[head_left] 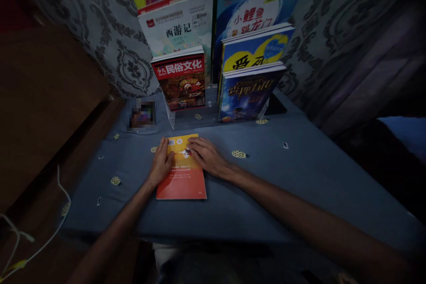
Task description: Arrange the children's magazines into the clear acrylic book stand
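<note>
Head view, table (pixel 233 213): covered w/ blue pineapple-print cloth.
Clear stand (pixel 212 104): set at far side of tbl, loaded w/ 2 columns of upright books (pixel 176 26).
Yellow-orange book (pixel 181 188): laid flat on tbl in front of stand, btwn both hands, barcode side up.
Right hand (pixel 208 157): rested over cover's upper R part, fingers slightly bent; can't tell if it's gripped.
Left hand (pixel 163 162): laid along L edge, fingers nearly straight, thumb over cover; grip can't be told either.
Barcode (pixel 171 142): printed nr far edge, just beside L fingers.

left hand (pixel 161 163), right hand (pixel 208 156) — on book (pixel 181 186)
</note>
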Tool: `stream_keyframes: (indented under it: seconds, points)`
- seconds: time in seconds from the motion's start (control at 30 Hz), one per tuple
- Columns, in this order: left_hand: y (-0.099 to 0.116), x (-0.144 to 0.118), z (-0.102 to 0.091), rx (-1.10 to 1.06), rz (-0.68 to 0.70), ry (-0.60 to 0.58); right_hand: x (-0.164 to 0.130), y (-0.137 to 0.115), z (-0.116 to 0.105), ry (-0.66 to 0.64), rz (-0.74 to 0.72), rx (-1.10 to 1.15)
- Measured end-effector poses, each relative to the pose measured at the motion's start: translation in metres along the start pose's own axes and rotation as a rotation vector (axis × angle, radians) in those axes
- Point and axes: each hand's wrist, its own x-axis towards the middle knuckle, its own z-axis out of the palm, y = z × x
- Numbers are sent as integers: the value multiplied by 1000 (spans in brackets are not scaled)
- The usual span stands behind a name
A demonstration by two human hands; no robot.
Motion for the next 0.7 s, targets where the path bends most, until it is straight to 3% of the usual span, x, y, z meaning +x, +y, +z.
stream_keyframes:
  seconds: [0.17,0.3,0.43,0.7]
  points:
    - [12,-9,13,-216,10,52,11,-17,16,-239,-104,-54]
    - [12,-11,14,-247,27,51,23,-26,25,-376,-52,-116]
    - [11,-12,14,-157,57,43,29,-26,20,-374,18,-169]
    - [14,-12,12,-5,115,57,8,0,-18,-242,281,-282]
